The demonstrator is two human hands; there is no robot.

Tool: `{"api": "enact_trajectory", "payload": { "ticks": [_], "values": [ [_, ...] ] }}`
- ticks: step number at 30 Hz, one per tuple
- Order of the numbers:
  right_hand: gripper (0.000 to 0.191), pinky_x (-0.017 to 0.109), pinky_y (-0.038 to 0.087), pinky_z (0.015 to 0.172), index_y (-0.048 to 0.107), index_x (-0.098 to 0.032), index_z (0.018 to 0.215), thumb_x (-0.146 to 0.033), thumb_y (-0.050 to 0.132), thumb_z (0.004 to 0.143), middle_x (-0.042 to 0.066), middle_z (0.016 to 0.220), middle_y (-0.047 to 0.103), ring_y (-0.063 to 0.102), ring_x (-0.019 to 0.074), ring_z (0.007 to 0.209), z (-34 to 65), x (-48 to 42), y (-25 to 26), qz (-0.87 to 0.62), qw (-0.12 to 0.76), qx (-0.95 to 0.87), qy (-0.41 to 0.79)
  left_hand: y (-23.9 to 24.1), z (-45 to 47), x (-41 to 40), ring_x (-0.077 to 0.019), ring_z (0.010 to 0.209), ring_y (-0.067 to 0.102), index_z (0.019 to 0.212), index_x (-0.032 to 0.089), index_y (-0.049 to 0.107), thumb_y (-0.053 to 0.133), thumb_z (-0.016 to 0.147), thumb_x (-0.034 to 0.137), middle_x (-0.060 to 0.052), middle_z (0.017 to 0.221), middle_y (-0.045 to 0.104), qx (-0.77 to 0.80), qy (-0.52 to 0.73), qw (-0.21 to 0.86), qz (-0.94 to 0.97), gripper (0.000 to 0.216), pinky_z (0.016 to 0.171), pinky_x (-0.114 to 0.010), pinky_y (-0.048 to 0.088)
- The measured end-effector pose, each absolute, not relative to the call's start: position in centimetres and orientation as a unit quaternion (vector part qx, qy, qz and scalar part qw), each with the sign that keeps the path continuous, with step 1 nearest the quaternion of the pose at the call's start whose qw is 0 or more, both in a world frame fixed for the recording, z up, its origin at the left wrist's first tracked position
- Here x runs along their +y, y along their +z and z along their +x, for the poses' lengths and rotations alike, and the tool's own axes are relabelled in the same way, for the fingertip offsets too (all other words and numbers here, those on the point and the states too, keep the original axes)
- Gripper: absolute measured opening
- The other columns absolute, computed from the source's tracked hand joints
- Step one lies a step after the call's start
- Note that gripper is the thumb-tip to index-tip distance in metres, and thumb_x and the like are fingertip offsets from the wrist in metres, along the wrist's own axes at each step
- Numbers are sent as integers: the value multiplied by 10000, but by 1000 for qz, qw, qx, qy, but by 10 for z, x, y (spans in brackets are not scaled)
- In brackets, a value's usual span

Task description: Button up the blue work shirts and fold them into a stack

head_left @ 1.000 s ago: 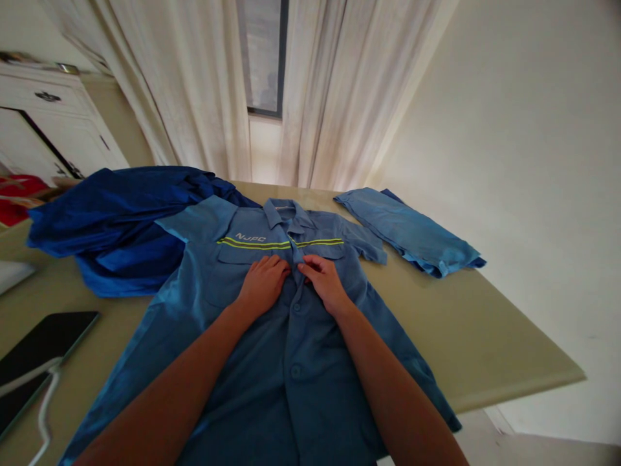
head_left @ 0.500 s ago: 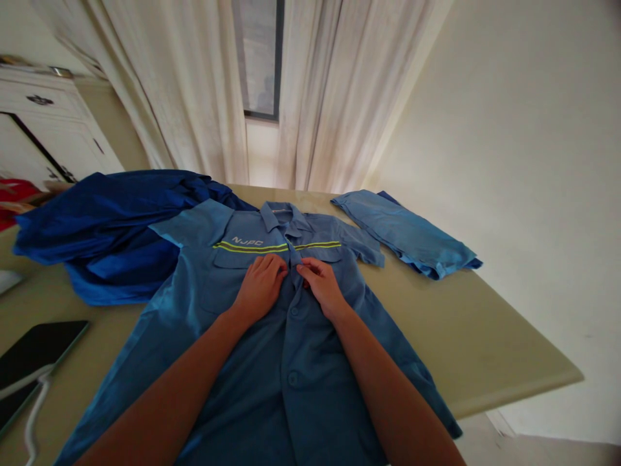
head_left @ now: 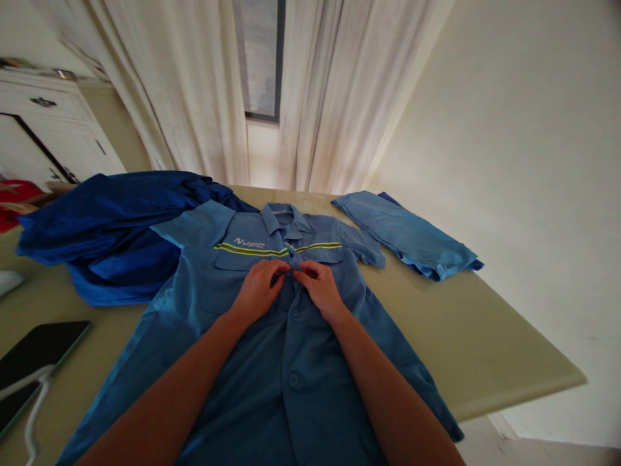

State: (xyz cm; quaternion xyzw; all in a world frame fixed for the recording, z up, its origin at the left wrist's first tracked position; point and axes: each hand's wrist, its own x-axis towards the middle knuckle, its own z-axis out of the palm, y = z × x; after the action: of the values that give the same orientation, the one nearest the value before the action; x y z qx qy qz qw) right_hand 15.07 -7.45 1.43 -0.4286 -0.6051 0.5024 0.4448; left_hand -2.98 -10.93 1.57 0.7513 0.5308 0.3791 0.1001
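Note:
A light blue short-sleeved work shirt (head_left: 291, 343) with a yellow-green chest stripe lies face up on the beige table (head_left: 485, 349), collar away from me. My left hand (head_left: 259, 288) and my right hand (head_left: 317, 288) meet at the shirt's front placket just below the stripe. Both pinch the fabric edges there, fingers curled together. Two buttons show lower down on the closed placket.
A heap of dark blue cloth (head_left: 107, 233) lies at the left, partly under the shirt's sleeve. A folded light blue garment (head_left: 407, 236) rests at the far right of the table. A dark tablet (head_left: 33, 356) with a white cable lies at the left edge. Curtains and a white cabinet stand behind.
Both hands have crept slightly up the placket toward the stripe, and their fingertips have drawn closer together. The shirt has stayed in place.

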Motion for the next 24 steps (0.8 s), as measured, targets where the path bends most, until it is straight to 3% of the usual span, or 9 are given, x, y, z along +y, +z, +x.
{"api": "enact_trajectory", "payload": {
  "ticks": [8,16,24],
  "values": [
    [157,263,467,669,697,-206,877,-354,678,831,-12,770,664,582,158,706,149,-74,11,-431,449,-626,471,19,-29,-110,-252,1008,671,1090,224,712,488,1013,300,-72,1076,759,535,382,102,746,249,953,-417,509],
    [176,293,486,735,746,-201,913,-325,628,871,25,857,723,642,191,789,148,-76,15,-443,430,-657,432,16,-29,-109,-250,996,671,1139,208,731,519,968,213,-84,1078,762,541,371,94,749,272,942,-403,522],
    [193,304,500,745,764,-182,949,-305,634,876,45,881,737,646,189,770,147,-77,12,-465,441,-677,361,16,-30,-110,-245,970,672,1050,217,741,545,982,287,-70,1018,765,540,384,73,745,219,927,-389,516]
  ]
}}
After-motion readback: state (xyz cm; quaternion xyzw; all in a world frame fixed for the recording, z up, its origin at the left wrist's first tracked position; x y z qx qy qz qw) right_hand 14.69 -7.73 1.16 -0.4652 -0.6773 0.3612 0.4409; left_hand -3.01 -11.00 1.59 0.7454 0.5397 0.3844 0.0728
